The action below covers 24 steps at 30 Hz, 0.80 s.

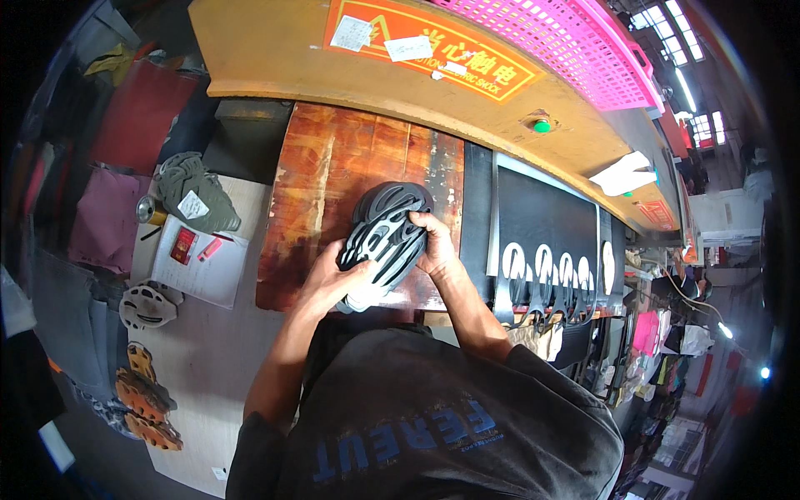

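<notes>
Between both hands is a black and white vented piece shaped like a bicycle helmet (386, 242), with long slots along it. It is held just in front of my body, over the reddish-brown wooden board (312, 183). My left hand (327, 282) grips its lower left side, the thumb lying across the pale part. On the opposite side my right hand (437, 247) clasps the edge, with the thumb on top near the upper end. The fingers beneath the helmet are mostly hidden.
A yellow machine housing (275, 58) with a green button (542, 126) and a pink basket (575, 50) spans the far side. Several white, black-strapped pieces lie on a dark panel (542, 208) at right. Papers (200, 271), grey-green cloth (196, 192) and slotted pieces (148, 305) occupy the left.
</notes>
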Motion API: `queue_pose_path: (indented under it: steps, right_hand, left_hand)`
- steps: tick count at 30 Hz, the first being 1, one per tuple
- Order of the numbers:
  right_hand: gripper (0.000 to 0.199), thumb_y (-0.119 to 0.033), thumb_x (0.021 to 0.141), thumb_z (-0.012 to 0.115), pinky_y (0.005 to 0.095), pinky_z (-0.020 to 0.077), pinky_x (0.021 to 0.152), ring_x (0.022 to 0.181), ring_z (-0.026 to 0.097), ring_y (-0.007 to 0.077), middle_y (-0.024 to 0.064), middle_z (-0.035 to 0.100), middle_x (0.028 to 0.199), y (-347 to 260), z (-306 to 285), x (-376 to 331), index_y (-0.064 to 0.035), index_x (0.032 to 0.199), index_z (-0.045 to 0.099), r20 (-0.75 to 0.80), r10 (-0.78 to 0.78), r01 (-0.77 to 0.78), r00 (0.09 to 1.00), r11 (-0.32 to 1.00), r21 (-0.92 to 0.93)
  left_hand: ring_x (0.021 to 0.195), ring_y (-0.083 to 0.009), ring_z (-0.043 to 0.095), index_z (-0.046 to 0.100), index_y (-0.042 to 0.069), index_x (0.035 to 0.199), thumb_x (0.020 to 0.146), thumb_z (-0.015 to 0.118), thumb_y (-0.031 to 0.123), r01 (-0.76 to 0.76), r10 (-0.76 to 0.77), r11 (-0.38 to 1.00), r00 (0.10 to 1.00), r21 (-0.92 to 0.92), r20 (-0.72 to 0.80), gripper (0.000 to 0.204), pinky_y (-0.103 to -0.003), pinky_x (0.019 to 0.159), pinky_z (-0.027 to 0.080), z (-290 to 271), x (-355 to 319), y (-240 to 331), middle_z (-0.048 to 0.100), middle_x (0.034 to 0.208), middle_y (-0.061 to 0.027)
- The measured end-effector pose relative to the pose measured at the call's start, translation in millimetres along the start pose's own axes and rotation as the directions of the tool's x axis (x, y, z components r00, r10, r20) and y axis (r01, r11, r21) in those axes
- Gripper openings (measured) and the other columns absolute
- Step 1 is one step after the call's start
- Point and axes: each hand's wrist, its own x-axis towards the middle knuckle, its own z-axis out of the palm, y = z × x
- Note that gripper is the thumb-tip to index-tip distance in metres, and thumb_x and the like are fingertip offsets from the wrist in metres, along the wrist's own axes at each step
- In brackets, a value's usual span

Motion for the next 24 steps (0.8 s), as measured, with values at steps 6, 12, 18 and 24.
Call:
queue_pose_path:
  steps: [6, 12, 18, 24]
  right_hand:
    - [0.065, -0.011, 0.083, 0.081, 0.0453, 0.0541, 0.111, 0.121, 0.071, 0.0301, 0.0167, 0.074, 0.132, -21.2, 15.3, -14.5, 0.0039, 0.143, 0.061, 0.312, -0.037, 0.097, 0.949, 0.979, -0.179]
    - [0.068, -0.002, 0.084, 0.076, 0.0378, 0.0558, 0.105, 0.118, 0.070, 0.0218, 0.0088, 0.074, 0.131, -24.1, -16.8, -2.7, -0.0018, 0.150, 0.059, 0.184, 0.172, -0.034, 0.968, 0.814, -0.580]
    - [0.066, -0.002, 0.084, 0.074, 0.0363, 0.0559, 0.105, 0.116, 0.071, 0.0207, 0.0087, 0.074, 0.130, -0.3, -27.5, 0.4, 0.0001, 0.148, 0.060, 0.239, 0.059, 0.035, 0.969, 0.928, -0.371]
    - [0.057, -0.024, 0.094, 0.086, 0.0347, 0.0582, 0.098, 0.109, 0.074, 0.0225, 0.0121, 0.077, 0.123, -23.1, 23.3, 3.7, 0.0025, 0.140, 0.066, 0.125, -0.047, 0.118, 0.991, 0.745, -0.657]
  left_hand:
    - [0.120, -0.0391, 0.072, 0.054, 0.002, 0.149, 0.086, 0.087, 0.022, -0.218, 0.363, 0.768, 0.923, 0.602, -0.130, 0.074, -0.046, 0.106, 0.055, -11.0, -28.4, 24.2, 0.071, 0.132, -0.0255]
    - [0.108, -0.0388, 0.066, 0.050, 0.006, 0.154, 0.079, 0.091, 0.038, -0.188, 0.486, 0.313, 0.874, 0.931, 0.013, 0.090, -0.051, 0.093, 0.056, -11.4, -20.5, -3.4, 0.066, 0.120, -0.0189]
    - [0.103, -0.0400, 0.070, 0.052, 0.007, 0.152, 0.079, 0.090, 0.050, -0.129, 0.548, 0.264, 0.836, 0.956, -0.038, 0.093, -0.054, 0.086, 0.059, -8.8, 0.7, -22.3, 0.068, 0.117, -0.0182]
    - [0.104, -0.0185, 0.071, 0.069, -0.005, 0.133, 0.098, 0.080, 0.044, -0.068, 0.085, 0.925, 0.996, 0.374, -0.031, 0.061, -0.037, 0.094, 0.056, -36.8, 0.1, 7.4, 0.078, 0.114, -0.0135]
